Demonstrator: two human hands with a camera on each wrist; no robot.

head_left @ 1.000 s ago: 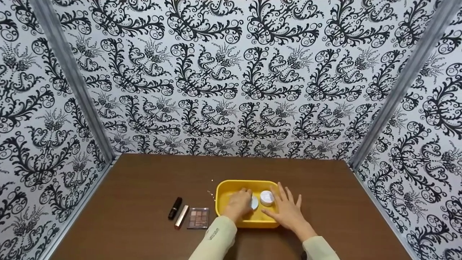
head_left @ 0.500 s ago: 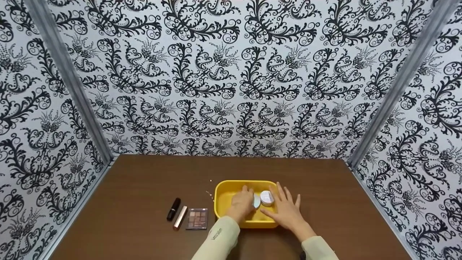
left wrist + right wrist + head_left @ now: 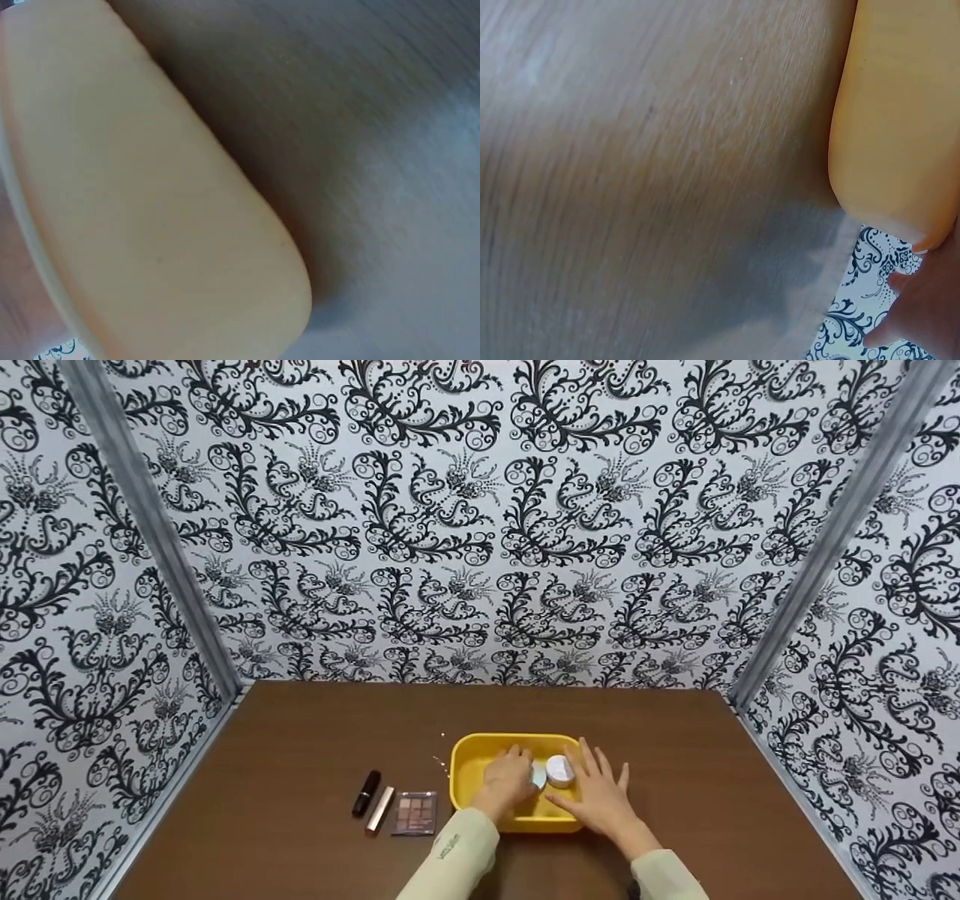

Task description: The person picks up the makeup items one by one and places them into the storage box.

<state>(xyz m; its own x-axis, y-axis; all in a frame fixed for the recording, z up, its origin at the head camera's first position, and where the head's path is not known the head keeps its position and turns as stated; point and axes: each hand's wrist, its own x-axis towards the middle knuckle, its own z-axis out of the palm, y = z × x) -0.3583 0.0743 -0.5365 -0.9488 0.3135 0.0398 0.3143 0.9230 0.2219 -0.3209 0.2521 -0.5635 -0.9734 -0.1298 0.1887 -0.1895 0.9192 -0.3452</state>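
Note:
My left hand [image 3: 508, 778] reaches down into a yellow plastic tray [image 3: 514, 737]. Its curled fingers hold a pale blue-white round container [image 3: 538, 777], partly hidden behind the hand. Just right of that container, a white round jar [image 3: 559, 772] stands on the tray's floor. At the tray's right end, my right hand [image 3: 606, 801] lies over the rim with its fingers spread. The left wrist view shows mostly the tray's outer wall [image 3: 150, 187], and the left hand is out of it. In the right wrist view, part of the right hand [image 3: 922, 307] appears beside the tray.
To the left of the tray, a black lipstick tube [image 3: 366, 793], a rose-gold lipstick tube [image 3: 379, 811] and an eyeshadow palette [image 3: 414, 814] lie on the brown table [image 3: 300, 735]. Patterned walls [image 3: 480, 547] enclose the table's back and sides.
My left hand has shifted slightly right inside the tray, bringing the pale container closer to the white jar. The right hand stays at the rim.

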